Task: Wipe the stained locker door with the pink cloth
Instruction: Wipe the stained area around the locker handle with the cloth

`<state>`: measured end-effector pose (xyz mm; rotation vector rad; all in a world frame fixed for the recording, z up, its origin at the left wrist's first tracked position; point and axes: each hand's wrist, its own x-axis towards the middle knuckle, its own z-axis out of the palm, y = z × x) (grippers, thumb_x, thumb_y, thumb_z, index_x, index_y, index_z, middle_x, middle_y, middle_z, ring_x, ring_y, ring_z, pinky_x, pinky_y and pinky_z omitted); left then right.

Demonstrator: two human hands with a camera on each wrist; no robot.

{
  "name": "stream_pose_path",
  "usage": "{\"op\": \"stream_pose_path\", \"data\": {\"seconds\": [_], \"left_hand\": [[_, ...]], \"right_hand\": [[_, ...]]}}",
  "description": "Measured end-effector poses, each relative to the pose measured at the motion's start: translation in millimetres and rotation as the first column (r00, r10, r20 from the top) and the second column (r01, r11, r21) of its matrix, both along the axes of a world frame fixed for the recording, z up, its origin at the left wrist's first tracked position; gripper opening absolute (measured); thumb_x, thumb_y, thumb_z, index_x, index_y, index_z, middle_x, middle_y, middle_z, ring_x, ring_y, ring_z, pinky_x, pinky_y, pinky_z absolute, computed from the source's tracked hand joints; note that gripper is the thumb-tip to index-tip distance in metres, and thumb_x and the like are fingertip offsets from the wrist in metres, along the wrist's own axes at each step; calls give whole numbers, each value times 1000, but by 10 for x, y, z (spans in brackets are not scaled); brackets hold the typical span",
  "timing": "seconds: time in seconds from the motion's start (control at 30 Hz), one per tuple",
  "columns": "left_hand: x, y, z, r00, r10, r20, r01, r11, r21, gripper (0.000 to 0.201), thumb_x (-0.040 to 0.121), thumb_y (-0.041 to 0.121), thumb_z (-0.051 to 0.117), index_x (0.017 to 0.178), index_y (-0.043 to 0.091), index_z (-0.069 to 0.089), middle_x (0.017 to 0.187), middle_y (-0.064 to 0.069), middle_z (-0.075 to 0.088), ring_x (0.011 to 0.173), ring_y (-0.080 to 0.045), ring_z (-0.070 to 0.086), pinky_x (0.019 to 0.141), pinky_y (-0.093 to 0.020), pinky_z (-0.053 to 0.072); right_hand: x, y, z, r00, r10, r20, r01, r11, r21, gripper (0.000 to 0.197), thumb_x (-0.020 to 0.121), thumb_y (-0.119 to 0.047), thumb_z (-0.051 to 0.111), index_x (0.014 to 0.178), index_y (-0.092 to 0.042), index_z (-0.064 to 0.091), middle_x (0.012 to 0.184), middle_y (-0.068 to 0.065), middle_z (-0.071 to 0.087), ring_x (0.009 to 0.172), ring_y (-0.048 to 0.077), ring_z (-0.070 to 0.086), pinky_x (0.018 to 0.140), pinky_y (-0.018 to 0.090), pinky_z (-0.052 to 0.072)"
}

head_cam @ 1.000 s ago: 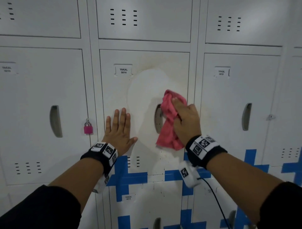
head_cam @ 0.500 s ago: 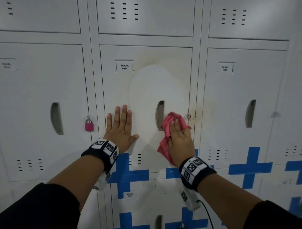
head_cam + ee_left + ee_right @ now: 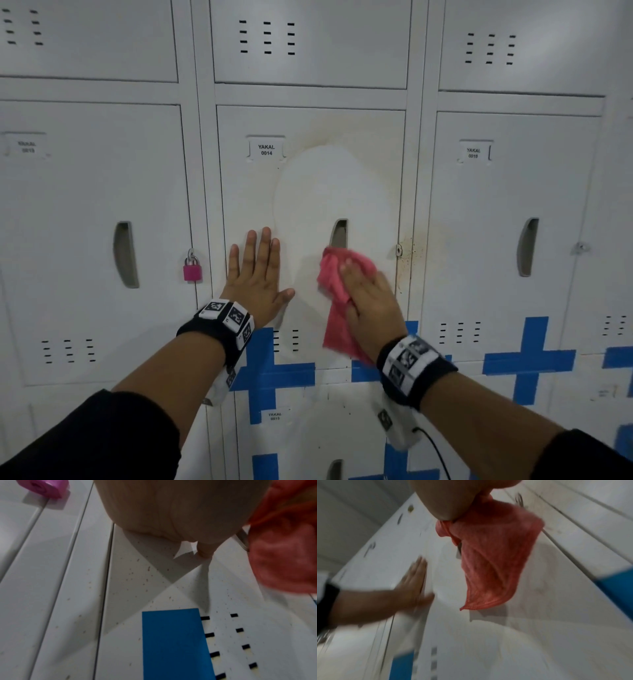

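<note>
The stained locker door point(image 3: 325, 192), labelled 0014, has a paler wiped patch in its middle and a yellowish stain point(image 3: 346, 128) above that. My right hand point(image 3: 366, 298) lies over the pink cloth point(image 3: 337, 329) and presses it to the door just below the handle recess point(image 3: 339, 233). The right wrist view shows the cloth point(image 3: 493, 561) bunched under my palm point(image 3: 450, 496), its loose end hanging. My left hand point(image 3: 257, 274) rests flat on the door, fingers straight, left of the cloth. In the left wrist view, small brown specks dot the door below my palm point(image 3: 171, 507), with the cloth point(image 3: 283, 547) at the right.
A pink padlock point(image 3: 191, 269) hangs on the neighbouring locker at the left. Blue tape crosses point(image 3: 270, 373) mark the lower doors. Rusty specks point(image 3: 411, 246) dot the frame right of the door's latch. Vent slots point(image 3: 286, 341) sit near the door's bottom.
My right hand has slid the cloth down the door, from beside the handle to below it, and flattened over it. The left hand has stayed in place.
</note>
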<state>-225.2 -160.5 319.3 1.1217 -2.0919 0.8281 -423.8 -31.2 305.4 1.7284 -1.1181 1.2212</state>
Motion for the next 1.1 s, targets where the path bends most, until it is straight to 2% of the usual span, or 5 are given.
{"op": "stream_pose_path", "data": {"seconds": [0.2,0.67,0.83,0.93,1.1], "left_hand": [[-6,5,5,1000,1,-4,-1,1000,25,90,85,64,12,142,9,-31,150,-11,-39,140,-32,-30,111,-51,-22],[8,-8,-6,1000,-23,-8,23,1000,-9,90,89,66,13,149,4,-11,156,-14,-24,144,-36,-17,114,-53,-13],[16,-4,-6,1000,-11,4,11,1000,7,88,89,67,4,149,3,-10,157,-17,-18,145,-37,-14,114,-53,-12],[8,8,-3,1000,-9,3,9,1000,-2,90,88,67,10,148,4,-12,157,-16,-19,145,-36,-15,114,-53,-12],[-6,22,6,1000,-1,-10,1,1000,-1,91,85,62,18,146,8,-21,154,-12,-28,143,-33,-24,113,-51,-16]], "right_hand": [[-147,-247,875,967,-84,239,61,993,101,53,90,-5,46,143,-12,40,144,6,46,116,31,43,98,43,44],[-191,-377,229,906,-104,-411,173,976,134,54,82,-4,69,134,-10,53,142,4,48,130,24,44,105,38,35],[-419,-307,-11,923,159,-350,-33,940,340,57,67,13,72,120,-7,66,130,6,58,126,18,42,113,17,11],[-437,-212,185,911,68,-408,23,976,216,34,83,-8,68,117,-12,67,126,1,62,120,21,48,112,26,26],[-274,-199,818,997,-25,68,27,999,-28,48,89,-4,44,135,-15,53,139,-3,50,107,15,35,97,23,33]]}}
